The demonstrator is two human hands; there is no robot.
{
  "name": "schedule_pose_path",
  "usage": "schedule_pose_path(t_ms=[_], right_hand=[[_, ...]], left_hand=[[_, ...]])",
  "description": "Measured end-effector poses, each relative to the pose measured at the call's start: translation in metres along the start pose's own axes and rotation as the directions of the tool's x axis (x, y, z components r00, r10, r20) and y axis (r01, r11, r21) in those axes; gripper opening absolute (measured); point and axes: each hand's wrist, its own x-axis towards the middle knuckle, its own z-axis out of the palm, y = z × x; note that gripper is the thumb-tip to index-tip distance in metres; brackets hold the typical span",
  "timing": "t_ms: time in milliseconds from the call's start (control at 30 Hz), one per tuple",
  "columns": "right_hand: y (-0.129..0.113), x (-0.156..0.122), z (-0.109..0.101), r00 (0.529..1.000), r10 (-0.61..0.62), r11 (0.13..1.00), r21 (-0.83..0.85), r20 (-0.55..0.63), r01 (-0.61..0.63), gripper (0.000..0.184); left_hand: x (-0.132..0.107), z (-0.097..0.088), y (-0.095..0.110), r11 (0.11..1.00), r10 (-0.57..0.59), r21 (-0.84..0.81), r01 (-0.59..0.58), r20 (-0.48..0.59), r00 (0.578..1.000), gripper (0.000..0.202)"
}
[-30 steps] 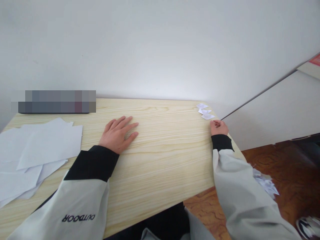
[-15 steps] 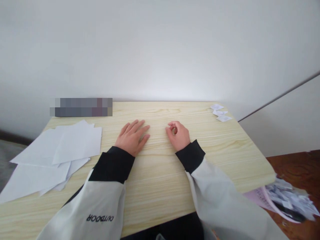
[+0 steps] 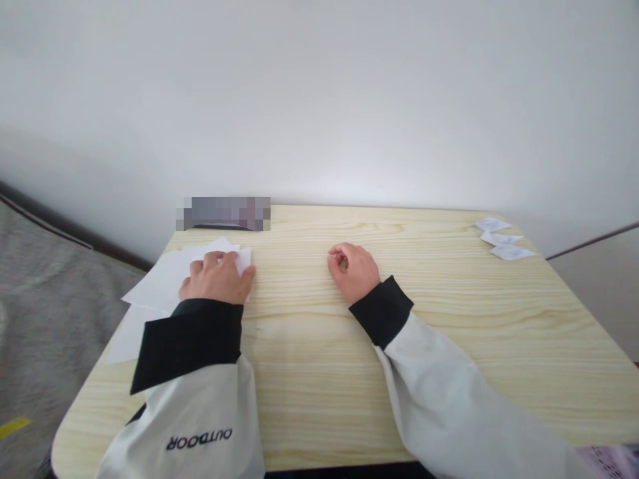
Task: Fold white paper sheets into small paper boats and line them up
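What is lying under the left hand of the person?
Overlapping white paper sheets lie under the left hand, on the table. Whatever the hand and its black cuff cover cannot be seen.

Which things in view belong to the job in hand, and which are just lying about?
In the job:
white sheets, under the left hand
probably three small white pieces, far right

Apparently lying about:
dark blurred item, back left
yellow strip, lower left
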Motion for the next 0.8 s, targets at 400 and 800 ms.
schedule_pose_path(t_ms=[400,800], right_hand=[[-0.001,-0.001,-0.001,1.0,-0.019,1.0,-0.019,0.011,0.019,0.012],[0.0,-0.002,-0.001,1.0,-0.023,1.0,-0.007,0.011,0.024,0.011]], left_hand=[[-0.005,0.001,-0.008,0.998,-0.065,-0.025,0.061,-0.203,0.977,0.051],[-0.007,-0.017,-0.011,0.991,0.13,-0.011,-0.13,0.058,0.99,0.063]])
